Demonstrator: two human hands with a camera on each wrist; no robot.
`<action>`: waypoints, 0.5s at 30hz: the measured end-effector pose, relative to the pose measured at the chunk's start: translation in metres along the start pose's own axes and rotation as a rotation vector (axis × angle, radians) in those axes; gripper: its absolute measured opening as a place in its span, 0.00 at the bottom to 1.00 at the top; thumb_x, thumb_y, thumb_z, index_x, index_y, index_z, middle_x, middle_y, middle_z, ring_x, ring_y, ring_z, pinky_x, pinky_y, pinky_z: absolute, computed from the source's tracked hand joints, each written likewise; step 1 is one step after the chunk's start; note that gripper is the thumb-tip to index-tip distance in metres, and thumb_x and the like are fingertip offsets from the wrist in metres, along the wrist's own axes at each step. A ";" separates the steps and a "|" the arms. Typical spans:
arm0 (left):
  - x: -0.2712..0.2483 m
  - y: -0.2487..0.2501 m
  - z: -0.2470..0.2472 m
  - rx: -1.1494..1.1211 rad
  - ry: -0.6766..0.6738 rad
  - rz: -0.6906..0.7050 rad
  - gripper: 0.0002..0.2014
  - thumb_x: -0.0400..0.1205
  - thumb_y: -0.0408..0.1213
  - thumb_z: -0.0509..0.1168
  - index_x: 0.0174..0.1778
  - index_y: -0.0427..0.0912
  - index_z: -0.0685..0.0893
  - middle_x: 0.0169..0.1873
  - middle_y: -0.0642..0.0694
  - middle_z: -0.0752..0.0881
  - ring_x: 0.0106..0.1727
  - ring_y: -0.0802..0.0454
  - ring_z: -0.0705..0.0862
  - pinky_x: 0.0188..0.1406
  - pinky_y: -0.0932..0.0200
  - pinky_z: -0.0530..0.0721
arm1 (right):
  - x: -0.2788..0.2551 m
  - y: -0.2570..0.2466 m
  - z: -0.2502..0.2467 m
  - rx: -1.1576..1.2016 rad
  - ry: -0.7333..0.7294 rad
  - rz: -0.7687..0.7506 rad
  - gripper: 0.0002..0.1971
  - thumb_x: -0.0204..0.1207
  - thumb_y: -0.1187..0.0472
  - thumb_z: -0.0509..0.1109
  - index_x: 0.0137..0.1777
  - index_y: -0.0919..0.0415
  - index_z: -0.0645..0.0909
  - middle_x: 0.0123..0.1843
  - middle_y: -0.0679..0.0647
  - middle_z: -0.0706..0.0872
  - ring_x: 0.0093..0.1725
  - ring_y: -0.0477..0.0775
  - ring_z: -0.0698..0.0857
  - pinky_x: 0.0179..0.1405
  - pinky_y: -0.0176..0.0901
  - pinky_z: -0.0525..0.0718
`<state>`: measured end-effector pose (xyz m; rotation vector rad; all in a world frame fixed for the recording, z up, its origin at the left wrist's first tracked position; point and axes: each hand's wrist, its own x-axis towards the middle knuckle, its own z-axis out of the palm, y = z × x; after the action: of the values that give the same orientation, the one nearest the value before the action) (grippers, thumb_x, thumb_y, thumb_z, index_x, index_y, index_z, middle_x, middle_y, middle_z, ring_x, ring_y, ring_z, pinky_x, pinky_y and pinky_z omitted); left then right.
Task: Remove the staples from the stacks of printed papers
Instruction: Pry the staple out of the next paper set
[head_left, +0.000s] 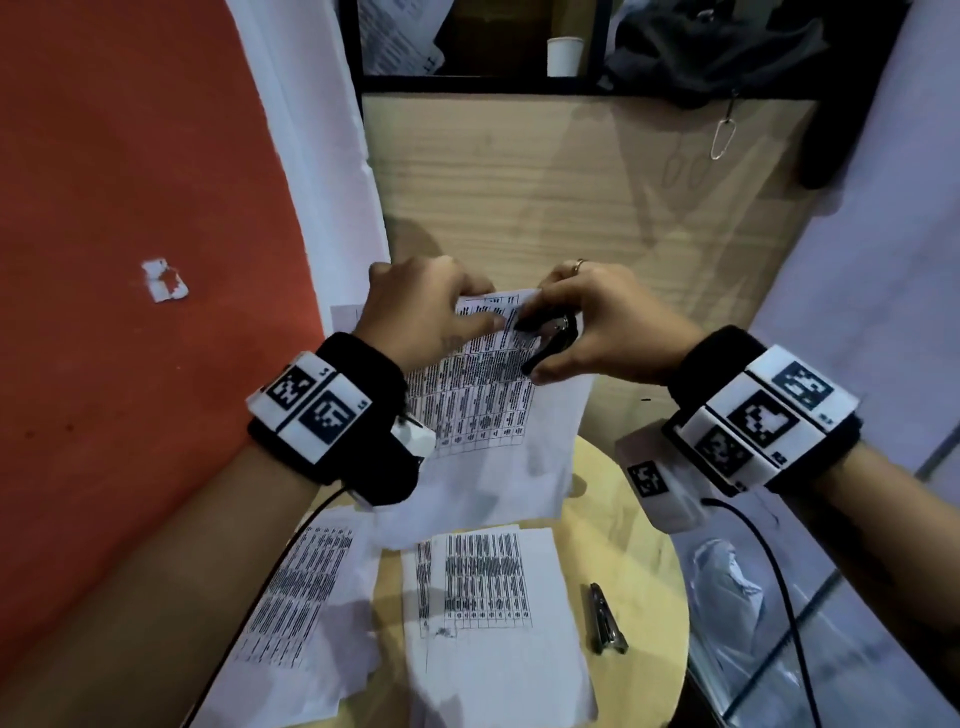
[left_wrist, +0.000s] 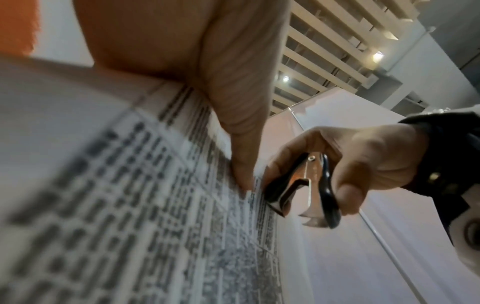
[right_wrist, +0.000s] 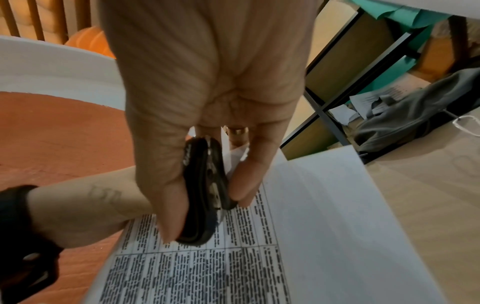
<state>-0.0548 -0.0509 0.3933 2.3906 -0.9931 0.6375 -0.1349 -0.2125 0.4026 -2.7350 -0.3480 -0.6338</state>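
Observation:
A stapled stack of printed papers hangs in the air above the round table. My left hand grips its top edge, thumb pressed on the printed face. My right hand pinches a black staple remover between thumb and fingers. In the left wrist view the staple remover has its metal claws a little apart, the upper claw touching the sheet's top corner beside my thumb. The right wrist view shows the staple remover over the papers. The staple itself is hidden.
On the round wooden table lie two more printed stacks and a metal stapler-like tool. A clear plastic bag lies to the right. A wooden cabinet stands behind, red floor at the left.

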 end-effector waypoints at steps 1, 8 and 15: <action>0.000 -0.002 0.000 -0.028 -0.016 0.005 0.11 0.76 0.53 0.69 0.46 0.50 0.88 0.33 0.50 0.81 0.45 0.47 0.80 0.54 0.50 0.73 | -0.002 0.001 -0.002 0.011 0.006 0.006 0.23 0.54 0.60 0.85 0.52 0.60 0.89 0.47 0.55 0.82 0.48 0.53 0.81 0.51 0.43 0.76; -0.003 -0.004 -0.006 -0.134 -0.060 0.027 0.13 0.73 0.53 0.71 0.26 0.55 0.79 0.20 0.52 0.75 0.30 0.49 0.73 0.37 0.56 0.68 | -0.011 0.004 0.014 0.063 0.301 -0.073 0.22 0.55 0.61 0.82 0.52 0.64 0.87 0.55 0.61 0.81 0.53 0.57 0.82 0.50 0.29 0.74; 0.000 -0.004 -0.012 -0.379 -0.124 0.056 0.16 0.64 0.60 0.67 0.34 0.51 0.84 0.19 0.52 0.69 0.26 0.54 0.67 0.29 0.57 0.64 | -0.020 -0.005 0.033 -0.133 0.551 -0.311 0.19 0.60 0.68 0.75 0.53 0.70 0.85 0.52 0.64 0.86 0.45 0.68 0.85 0.39 0.55 0.87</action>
<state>-0.0544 -0.0416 0.4016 2.0919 -1.1243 0.2893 -0.1413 -0.1995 0.3659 -2.4970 -0.6106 -1.4925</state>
